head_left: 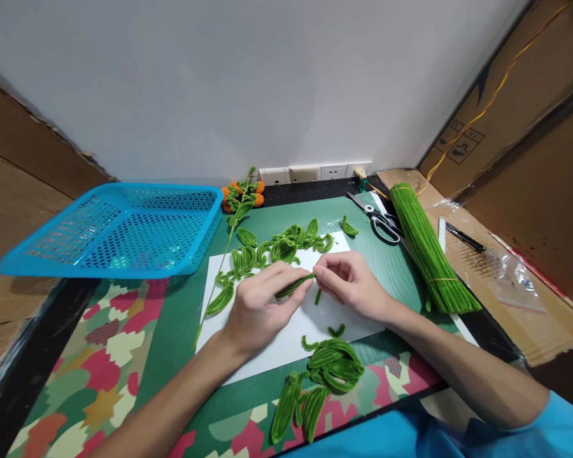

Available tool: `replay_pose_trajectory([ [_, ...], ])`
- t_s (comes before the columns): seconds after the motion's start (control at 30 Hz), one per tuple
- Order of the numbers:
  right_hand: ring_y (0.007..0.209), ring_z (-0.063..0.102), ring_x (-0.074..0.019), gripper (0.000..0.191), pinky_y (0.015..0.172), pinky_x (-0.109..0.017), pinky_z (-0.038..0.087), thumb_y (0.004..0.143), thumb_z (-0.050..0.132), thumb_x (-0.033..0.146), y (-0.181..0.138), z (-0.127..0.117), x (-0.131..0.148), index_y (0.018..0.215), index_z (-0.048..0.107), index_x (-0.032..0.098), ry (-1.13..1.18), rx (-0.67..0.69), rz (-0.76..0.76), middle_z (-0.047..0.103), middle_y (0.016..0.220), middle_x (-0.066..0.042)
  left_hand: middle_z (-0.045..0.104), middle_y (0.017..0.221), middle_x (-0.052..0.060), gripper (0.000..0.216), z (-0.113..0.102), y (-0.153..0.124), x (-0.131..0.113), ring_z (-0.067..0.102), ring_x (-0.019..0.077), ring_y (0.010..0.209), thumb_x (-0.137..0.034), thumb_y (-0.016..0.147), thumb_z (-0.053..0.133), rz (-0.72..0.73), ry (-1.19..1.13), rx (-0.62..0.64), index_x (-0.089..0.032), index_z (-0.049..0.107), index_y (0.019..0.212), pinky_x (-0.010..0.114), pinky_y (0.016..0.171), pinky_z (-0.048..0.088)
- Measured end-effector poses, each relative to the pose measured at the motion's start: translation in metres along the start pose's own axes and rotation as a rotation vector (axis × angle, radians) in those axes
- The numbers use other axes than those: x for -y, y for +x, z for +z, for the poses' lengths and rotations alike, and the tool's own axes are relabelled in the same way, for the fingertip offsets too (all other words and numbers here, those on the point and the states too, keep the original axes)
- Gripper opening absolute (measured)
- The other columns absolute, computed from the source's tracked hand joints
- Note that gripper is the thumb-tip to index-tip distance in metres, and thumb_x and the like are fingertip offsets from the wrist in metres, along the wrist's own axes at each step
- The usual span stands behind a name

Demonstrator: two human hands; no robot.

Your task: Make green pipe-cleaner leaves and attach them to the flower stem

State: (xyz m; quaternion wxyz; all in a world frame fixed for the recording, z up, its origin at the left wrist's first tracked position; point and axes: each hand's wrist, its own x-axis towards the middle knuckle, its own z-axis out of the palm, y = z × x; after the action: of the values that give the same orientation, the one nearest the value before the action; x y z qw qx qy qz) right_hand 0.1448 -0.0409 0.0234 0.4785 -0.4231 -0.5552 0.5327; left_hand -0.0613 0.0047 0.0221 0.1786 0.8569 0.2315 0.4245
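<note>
Over a white sheet of paper [253, 366], my left hand [267, 302] pinches a green pipe-cleaner leaf [293, 286] between thumb and fingers. My right hand [346, 283] is closed on the leaf's right end, thumb against fingertip; a short green stem end [318, 297] hangs below it. Behind my hands lies a pile of looped green leaves [284, 245]. Nearer to me, a second heap of green leaves [335, 366] rests at the paper's front edge and on the patterned mat.
A blue plastic basket [191, 257] stands at left, beside a green stem with orange flowers [242, 203]. On the right are scissors [382, 222], a bundle of green pipe cleaners [430, 254] and a black pen-like tool [465, 237] on cardboard. A plug [360, 173] sits in the wall socket.
</note>
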Motion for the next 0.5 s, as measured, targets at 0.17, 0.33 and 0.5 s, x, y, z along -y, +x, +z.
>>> replay_pose_trajectory([
  [0.17,0.058,0.042,-0.0099,0.018,0.056,-0.025,0.034,0.104,0.053,0.014,-0.006,-0.008,-0.006,0.089,0.062,0.017,-0.599,-0.038,-0.492,0.051,0.069,0.004,0.066,0.067,0.000,0.029,0.010,0.005,-0.010,0.058,0.0099,0.049,-0.042,0.104,0.066,-0.694,-0.654,0.251,-0.016,0.073,0.095,0.021,0.045,0.044],
  [0.33,0.065,0.049,-0.0130,0.015,0.058,-0.026,0.037,0.108,0.048,0.014,-0.005,-0.013,-0.014,0.099,0.059,0.018,-0.744,0.030,-0.663,0.060,0.080,-0.002,0.059,0.064,-0.001,0.040,0.009,0.005,-0.005,0.053,0.0070,0.045,-0.047,0.101,0.068,-0.893,-0.929,0.301,-0.014,0.063,0.079,0.017,0.040,0.037],
  [0.5,0.063,0.050,-0.0132,0.015,0.058,-0.026,0.039,0.107,0.045,0.014,-0.004,-0.019,-0.012,0.101,0.059,0.017,-0.788,0.060,-0.661,0.061,0.078,-0.001,0.060,0.066,-0.002,0.039,0.007,0.007,-0.007,0.049,0.0059,0.043,-0.050,0.101,0.068,-0.901,-0.943,0.343,-0.015,0.064,0.084,0.016,0.038,0.037],
])
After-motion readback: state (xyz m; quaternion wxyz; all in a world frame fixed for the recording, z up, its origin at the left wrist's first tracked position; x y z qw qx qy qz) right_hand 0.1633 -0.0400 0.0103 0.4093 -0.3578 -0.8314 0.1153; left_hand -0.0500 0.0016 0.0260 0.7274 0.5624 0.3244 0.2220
